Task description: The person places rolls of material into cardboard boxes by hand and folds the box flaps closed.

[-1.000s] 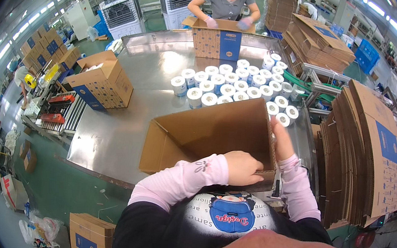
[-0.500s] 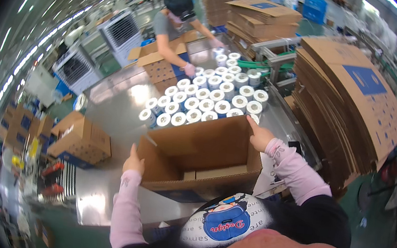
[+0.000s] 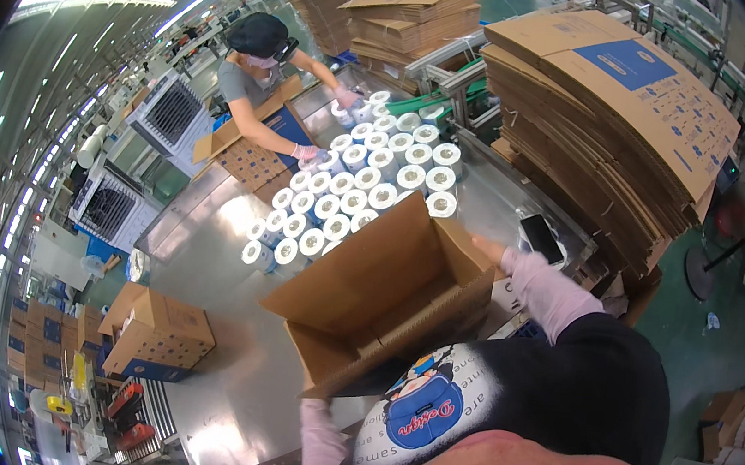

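An open-topped cardboard box (image 3: 385,281) sits slantwise in front of me, its inside bare brown board. My right hand (image 3: 489,250) grips its right side near the upper edge, with part of the fingers behind the board. Of my left hand (image 3: 313,399), only a bit by the wrist shows at the box's near left corner; its fingers are hidden. Pink sleeves cover both forearms. Beyond the box stand many white rolls (image 3: 353,201) with round centre holes and blue-marked sides, grouped on the metal table (image 3: 248,333). The box's far wall covers some of them.
Across the table, a co-worker (image 3: 259,93) in a dark cap touches rolls beside another open carton (image 3: 256,158). Stacks of flattened cartons (image 3: 584,100) rise at the right. A phone (image 3: 541,238) lies near the right table edge. A packed carton (image 3: 160,337) stands at left.
The box has turned counterclockwise, its left end coming nearer to me. My left hand has moved down and right, out of sight behind the corner. The whole view has shifted.
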Motion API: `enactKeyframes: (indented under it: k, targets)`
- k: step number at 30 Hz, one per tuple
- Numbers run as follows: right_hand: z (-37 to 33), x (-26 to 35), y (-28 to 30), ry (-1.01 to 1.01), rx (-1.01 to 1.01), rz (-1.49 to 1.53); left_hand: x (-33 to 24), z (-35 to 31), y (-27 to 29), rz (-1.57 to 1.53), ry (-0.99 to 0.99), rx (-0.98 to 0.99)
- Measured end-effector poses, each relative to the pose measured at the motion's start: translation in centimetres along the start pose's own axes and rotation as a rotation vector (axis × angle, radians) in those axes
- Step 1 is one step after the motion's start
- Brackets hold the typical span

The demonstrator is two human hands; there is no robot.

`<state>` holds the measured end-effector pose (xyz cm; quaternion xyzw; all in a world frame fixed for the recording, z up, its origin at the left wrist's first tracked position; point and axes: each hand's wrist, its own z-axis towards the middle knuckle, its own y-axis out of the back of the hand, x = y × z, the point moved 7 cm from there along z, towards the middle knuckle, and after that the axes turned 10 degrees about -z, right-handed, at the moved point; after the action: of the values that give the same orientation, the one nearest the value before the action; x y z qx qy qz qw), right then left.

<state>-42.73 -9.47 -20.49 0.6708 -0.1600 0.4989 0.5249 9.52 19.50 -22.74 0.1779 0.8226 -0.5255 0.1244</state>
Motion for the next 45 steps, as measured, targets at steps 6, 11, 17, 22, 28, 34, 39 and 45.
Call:
enactKeyframes:
  k: [6, 11, 17, 22, 28, 34, 39, 45]
  targets:
    - [1.6, 5.5, -2.9, -0.072, -0.124, -0.479, -6.3, -2.7, 0.4, 1.286, -0.487, -0.167]
    - [5.8, 19.8, 2.2, 0.082, -0.182, 0.078, -12.8, -1.2, -11.5, 0.998, -0.499, -0.041]
    - [6.2, 19.1, 0.6, -0.093, -0.522, -0.183, -10.2, 1.9, -15.4, 1.01, -0.957, -0.21]
    - [7.8, 20.2, 0.9, -0.246, -0.287, -0.318, -12.0, 3.6, -12.8, 1.323, -0.52, -0.511]
    - [7.3, 23.2, -1.5, 0.056, -0.448, -0.74, -12.2, 7.1, -11.2, 1.53, 0.053, -0.629]
    - [6.8, 25.4, -9.8, 0.418, 0.169, -0.954, -9.1, 9.8, -12.8, 2.325, 0.642, -0.487]
    - [8.9, 26.0, -12.2, 0.449, 0.177, -0.901, -6.1, 14.8, -15.4, 2.635, 0.413, -0.141]
    - [10.3, 27.5, -9.0, 0.355, 0.176, -0.264, 0.6, 26.8, -18.3, 2.264, -0.014, -0.386]
